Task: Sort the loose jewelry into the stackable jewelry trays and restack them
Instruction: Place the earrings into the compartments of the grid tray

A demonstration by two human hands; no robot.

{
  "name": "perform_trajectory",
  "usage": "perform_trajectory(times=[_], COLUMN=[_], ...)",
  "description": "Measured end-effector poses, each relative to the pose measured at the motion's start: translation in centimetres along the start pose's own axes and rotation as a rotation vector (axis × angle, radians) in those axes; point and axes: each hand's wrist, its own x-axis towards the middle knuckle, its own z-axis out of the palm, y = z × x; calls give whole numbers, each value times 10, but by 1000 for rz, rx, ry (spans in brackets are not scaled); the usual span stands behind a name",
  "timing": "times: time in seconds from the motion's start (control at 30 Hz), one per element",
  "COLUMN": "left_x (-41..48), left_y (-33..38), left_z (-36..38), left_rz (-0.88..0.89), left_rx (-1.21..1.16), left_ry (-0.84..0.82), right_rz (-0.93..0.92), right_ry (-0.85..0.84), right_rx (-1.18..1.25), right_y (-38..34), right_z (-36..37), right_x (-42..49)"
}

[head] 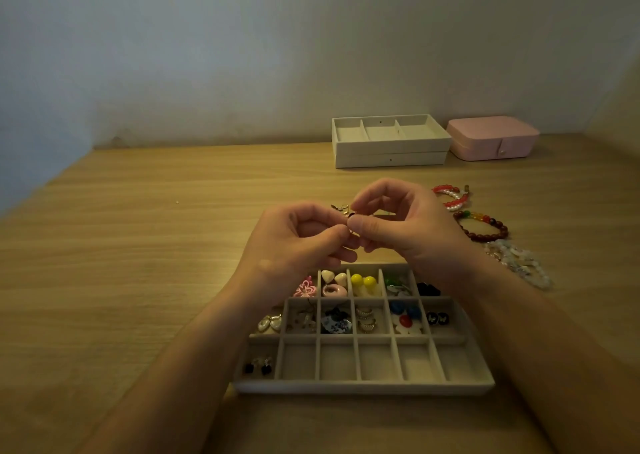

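A beige compartment tray [363, 386] lies on the wooden table close to me, with earrings and charms in its two far rows and a dark pair at the near left. Above its far edge my left hand [298, 242] and my right hand [401, 225] meet, both pinching a small gold earring [343, 210] between fingertips. Its exact shape is too small to tell. Three bead bracelets lie to the right: red-and-white [450, 197], dark red with coloured beads [483, 226], and pale clear [519, 263].
Two stacked beige trays [391, 150] stand at the back by the wall, the top one with three compartments. A closed pink jewelry box [491, 138] sits to their right. The wall runs along the table's far edge.
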Motion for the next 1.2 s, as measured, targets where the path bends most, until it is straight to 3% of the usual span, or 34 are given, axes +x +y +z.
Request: perform_trajectory(times=[0.4, 0.83, 1.2], left_x=[-2, -34, -90], left_y=[8, 24, 2], left_z=[-5, -14, -36], left_rz=[-12, 34, -26], left_rx=[55, 515, 764], left_ry=[26, 64, 76], right_rz=[72, 51, 200], right_ry=[-104, -147, -176], right_rx=[144, -386, -448], right_y=[-11, -57, -53], right_z=[-3, 23, 66], right_x=[-1, -14, -44])
